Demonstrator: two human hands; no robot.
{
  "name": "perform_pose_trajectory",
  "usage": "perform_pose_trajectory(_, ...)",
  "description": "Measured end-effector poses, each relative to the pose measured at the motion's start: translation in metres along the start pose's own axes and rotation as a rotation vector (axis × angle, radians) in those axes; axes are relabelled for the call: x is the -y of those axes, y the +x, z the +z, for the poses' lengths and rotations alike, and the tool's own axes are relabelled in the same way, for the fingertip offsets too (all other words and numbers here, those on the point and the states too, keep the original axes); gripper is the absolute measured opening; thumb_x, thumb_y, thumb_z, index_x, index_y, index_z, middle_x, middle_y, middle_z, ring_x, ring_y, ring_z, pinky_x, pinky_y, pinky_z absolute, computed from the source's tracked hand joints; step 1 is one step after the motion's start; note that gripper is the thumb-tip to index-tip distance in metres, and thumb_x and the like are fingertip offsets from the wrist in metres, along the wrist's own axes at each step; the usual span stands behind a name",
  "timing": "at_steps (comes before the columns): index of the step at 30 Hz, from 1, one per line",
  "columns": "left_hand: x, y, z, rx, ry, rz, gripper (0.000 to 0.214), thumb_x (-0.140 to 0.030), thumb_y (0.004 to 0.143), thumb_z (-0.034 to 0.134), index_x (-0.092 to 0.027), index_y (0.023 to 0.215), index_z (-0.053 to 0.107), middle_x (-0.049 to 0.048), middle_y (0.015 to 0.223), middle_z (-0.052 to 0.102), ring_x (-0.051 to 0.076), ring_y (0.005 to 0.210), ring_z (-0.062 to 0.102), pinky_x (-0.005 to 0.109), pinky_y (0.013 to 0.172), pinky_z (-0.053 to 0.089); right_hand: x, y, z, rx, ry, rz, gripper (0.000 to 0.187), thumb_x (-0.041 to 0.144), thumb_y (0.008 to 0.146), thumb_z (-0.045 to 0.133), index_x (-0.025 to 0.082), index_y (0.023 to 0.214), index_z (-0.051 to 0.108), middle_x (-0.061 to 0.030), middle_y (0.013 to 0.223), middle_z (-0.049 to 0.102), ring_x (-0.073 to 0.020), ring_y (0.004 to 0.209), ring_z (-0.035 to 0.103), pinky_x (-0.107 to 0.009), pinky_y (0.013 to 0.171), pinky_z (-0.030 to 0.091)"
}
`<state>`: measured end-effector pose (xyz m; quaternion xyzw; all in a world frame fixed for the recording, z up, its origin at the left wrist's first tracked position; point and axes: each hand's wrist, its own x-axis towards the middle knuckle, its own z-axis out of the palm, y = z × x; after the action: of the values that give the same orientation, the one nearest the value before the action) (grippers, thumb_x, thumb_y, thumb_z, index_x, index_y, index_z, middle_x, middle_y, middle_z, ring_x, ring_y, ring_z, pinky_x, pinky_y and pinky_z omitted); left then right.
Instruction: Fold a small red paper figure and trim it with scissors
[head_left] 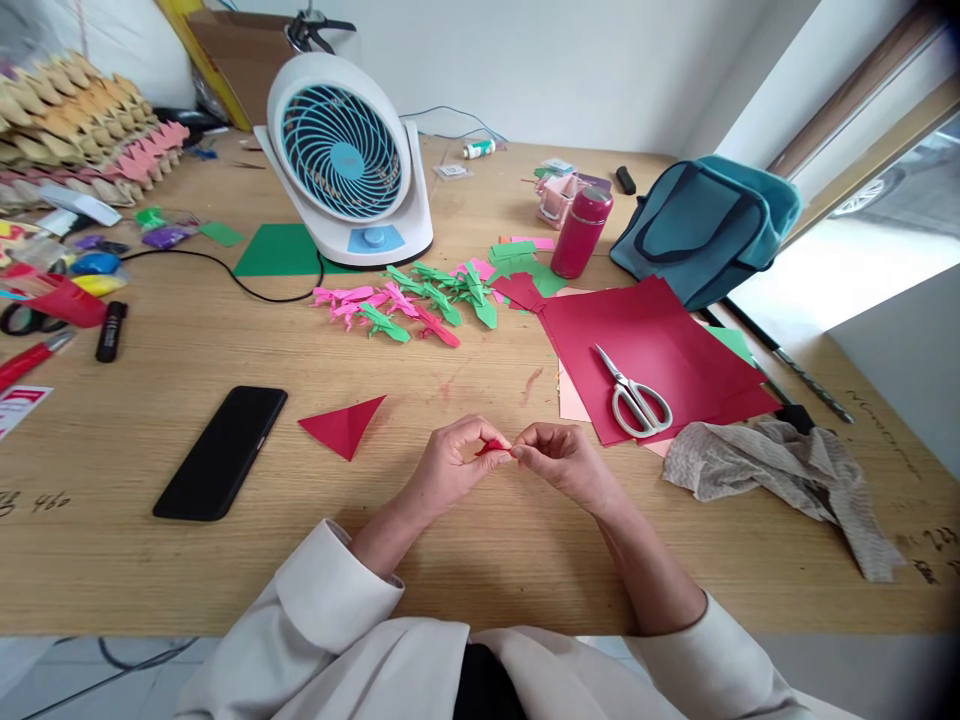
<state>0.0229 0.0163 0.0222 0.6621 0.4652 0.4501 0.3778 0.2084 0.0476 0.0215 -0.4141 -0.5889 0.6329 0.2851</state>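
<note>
My left hand [450,462] and my right hand [564,462] meet over the wooden table [480,540], both pinching a small folded red paper piece [493,447] between fingertips. Most of that piece is hidden by my fingers. A folded red paper triangle [343,423] lies flat to the left of my hands. A stack of red paper sheets [652,350] lies to the right with white-handled scissors [634,395] on top. Several pink and green folded paper figures [409,300] lie in a cluster beyond my hands.
A black phone [222,450] lies at the left. A white desk fan [346,160] stands at the back, with a red bottle [581,232] and a teal bag [705,225] to its right. A crumpled grey cloth [787,470] lies at the right; pens and clutter sit at the far left.
</note>
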Motion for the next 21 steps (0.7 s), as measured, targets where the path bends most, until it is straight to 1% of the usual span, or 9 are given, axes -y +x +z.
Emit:
perform_pose_trajectory(5, 0.0022, -0.0004, -0.0021, -0.008, -0.014, 0.015, 0.006, -0.022, 0.082, 0.070, -0.017, 0.078, 0.069, 0.0026, 0.075, 0.067, 0.014, 0.074, 0.061, 0.025, 0.071, 0.047, -0.0007, -0.0020, -0.0004, 0.001, -0.053, -0.036, 0.028, 0.043, 0.083, 0.066, 0.016, 0.075, 0.065, 0.0015, 0.065, 0.056, -0.0099, 0.057, 0.041, -0.024, 0.053, 0.030)
perform_pose_trajectory(10, 0.0015, -0.0005, -0.0022, -0.009, 0.060, 0.044, 0.004, -0.019, 0.082, 0.069, -0.018, 0.079, 0.070, 0.0022, 0.075, 0.067, 0.015, 0.075, 0.060, 0.026, 0.072, 0.046, -0.0005, -0.0037, -0.0014, -0.012, -0.157, -0.081, 0.023, 0.037, 0.086, 0.063, 0.017, 0.077, 0.065, 0.0004, 0.068, 0.059, -0.0115, 0.062, 0.046, -0.025, 0.058, 0.035)
perform_pose_trajectory(12, 0.0009, -0.0007, -0.0011, -0.007, 0.069, 0.043, 0.005, -0.017, 0.083, 0.068, -0.018, 0.078, 0.069, 0.0015, 0.075, 0.065, 0.014, 0.075, 0.058, 0.025, 0.071, 0.045, 0.0001, -0.0037, -0.0014, -0.006, -0.152, -0.073, 0.024, 0.038, 0.086, 0.063, 0.016, 0.076, 0.064, 0.0006, 0.068, 0.058, -0.0112, 0.061, 0.045, -0.025, 0.058, 0.034)
perform_pose_trajectory(16, 0.0009, -0.0011, 0.0011, -0.001, 0.054, 0.030, 0.005, -0.014, 0.082, 0.068, -0.017, 0.078, 0.067, 0.0006, 0.074, 0.063, 0.014, 0.074, 0.056, 0.025, 0.070, 0.043, -0.0002, -0.0031, -0.0025, 0.031, -0.113, -0.061, 0.030, 0.044, 0.086, 0.064, 0.016, 0.075, 0.062, 0.0019, 0.065, 0.054, -0.0099, 0.058, 0.040, -0.025, 0.053, 0.030)
perform_pose_trajectory(21, 0.0002, -0.0010, 0.0008, 0.008, 0.040, 0.012, 0.005, -0.017, 0.082, 0.069, -0.018, 0.078, 0.068, 0.0009, 0.075, 0.063, 0.014, 0.075, 0.057, 0.024, 0.071, 0.044, -0.0021, -0.0025, -0.0048, 0.059, -0.083, -0.050, 0.035, 0.049, 0.085, 0.064, 0.016, 0.076, 0.062, 0.0022, 0.064, 0.052, -0.0095, 0.056, 0.038, -0.024, 0.052, 0.028)
